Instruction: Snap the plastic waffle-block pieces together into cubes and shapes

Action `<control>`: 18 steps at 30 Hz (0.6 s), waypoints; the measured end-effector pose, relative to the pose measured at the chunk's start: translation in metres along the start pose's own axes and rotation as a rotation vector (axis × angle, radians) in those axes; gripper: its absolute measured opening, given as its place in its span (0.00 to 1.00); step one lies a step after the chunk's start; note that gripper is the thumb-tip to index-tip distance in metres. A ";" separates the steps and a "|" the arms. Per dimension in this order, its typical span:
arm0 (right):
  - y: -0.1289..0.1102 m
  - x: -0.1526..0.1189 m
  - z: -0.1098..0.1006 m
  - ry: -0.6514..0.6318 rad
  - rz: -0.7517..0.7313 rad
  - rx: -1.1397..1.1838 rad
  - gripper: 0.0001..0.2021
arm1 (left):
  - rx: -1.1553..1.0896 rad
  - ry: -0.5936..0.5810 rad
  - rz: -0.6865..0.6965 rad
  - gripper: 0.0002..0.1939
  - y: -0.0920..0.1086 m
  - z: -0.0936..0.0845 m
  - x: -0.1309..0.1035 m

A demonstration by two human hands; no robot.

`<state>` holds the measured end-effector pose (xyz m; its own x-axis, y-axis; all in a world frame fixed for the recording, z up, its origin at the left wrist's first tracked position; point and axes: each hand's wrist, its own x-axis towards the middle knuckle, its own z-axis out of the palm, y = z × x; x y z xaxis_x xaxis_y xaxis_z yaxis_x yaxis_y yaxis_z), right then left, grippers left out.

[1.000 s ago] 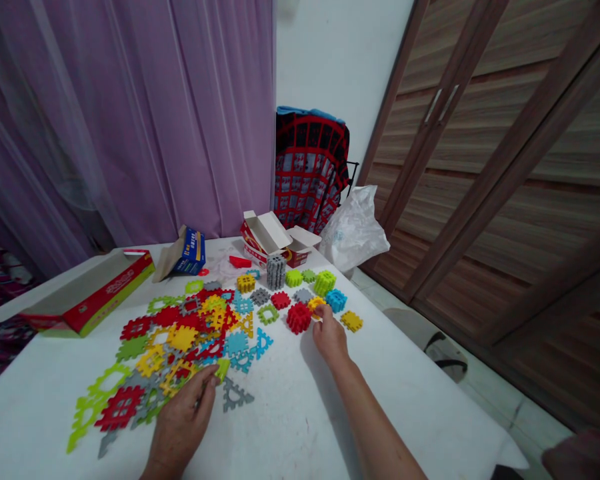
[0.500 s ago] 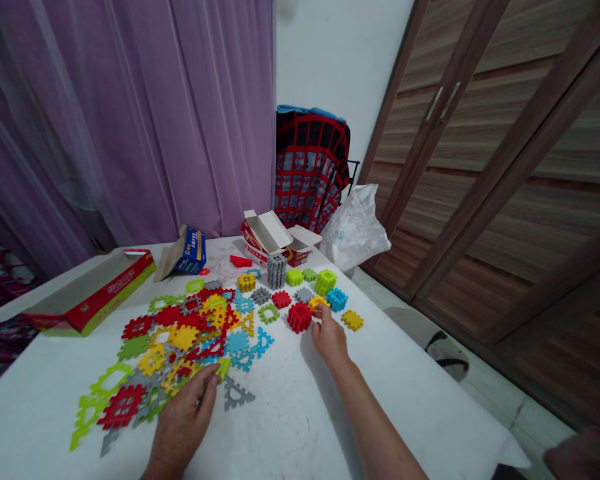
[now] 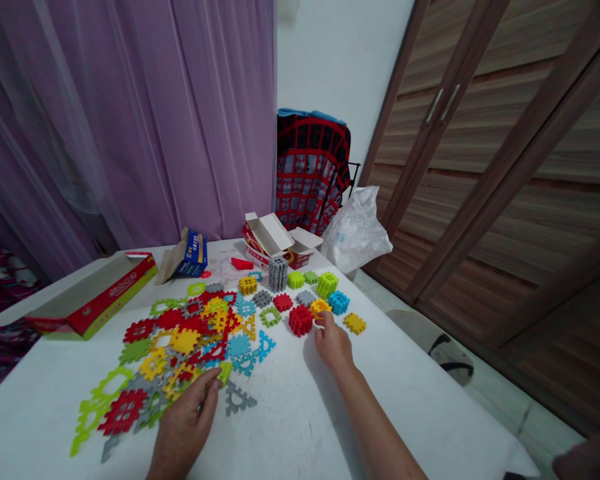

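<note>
Tabletop [image 3: 290, 427], white, across the lower half of the frame. At lower left of center, left hand [image 3: 187, 413], thumb and fingers pinching a lime piece [image 3: 225, 372] near the right side of a flat, many-colored pile [image 3: 185, 340]. Just right of that hand, a gray triangle [image 3: 240, 400], lying flat.

Right of center, right hand [image 3: 334, 341], fingers curled at the near edge of a yellow block [image 3: 319, 306]; seemingly touching, but cannot tell whether pinching. To the left of that block, close by, a red block [image 3: 300, 321]; just beside at upper right, a blue block [image 3: 339, 302]; farther right, apart, a flat yellow piece [image 3: 355, 323]. Above, a green block [image 3: 327, 285]. Nearer the middle of the frame, a gray stack [image 3: 278, 275], upright.

Behind, on the far part of the tabletop, an open red box [image 3: 267, 237] at center and a blue box [image 3: 195, 255] left of it. At far left, a long red-and-green box [image 3: 110, 297], open. Right of the red box, a white bag [image 3: 357, 230], crumpled. At upper left, a purple curtain [image 3: 180, 120]; at upper right, a wooden wardrobe [image 3: 505, 180].
</note>
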<state>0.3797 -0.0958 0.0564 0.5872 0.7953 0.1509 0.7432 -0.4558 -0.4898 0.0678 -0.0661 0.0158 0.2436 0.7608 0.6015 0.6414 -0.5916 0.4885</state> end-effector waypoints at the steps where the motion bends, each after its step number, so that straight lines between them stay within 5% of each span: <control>1: 0.000 -0.005 0.000 0.022 -0.024 0.021 0.19 | 0.001 -0.002 0.000 0.15 0.000 0.000 0.000; 8: -0.023 -0.041 0.034 -0.127 -0.430 0.200 0.19 | -0.016 -0.008 0.001 0.15 -0.004 0.002 -0.001; 18: -0.035 -0.024 0.055 -0.129 -0.284 0.267 0.20 | -0.039 -0.023 -0.020 0.15 -0.004 0.002 -0.002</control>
<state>0.3219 -0.0765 0.0227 0.3124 0.9261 0.2114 0.7509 -0.1044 -0.6521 0.0658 -0.0647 0.0115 0.2479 0.7787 0.5764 0.6174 -0.5855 0.5254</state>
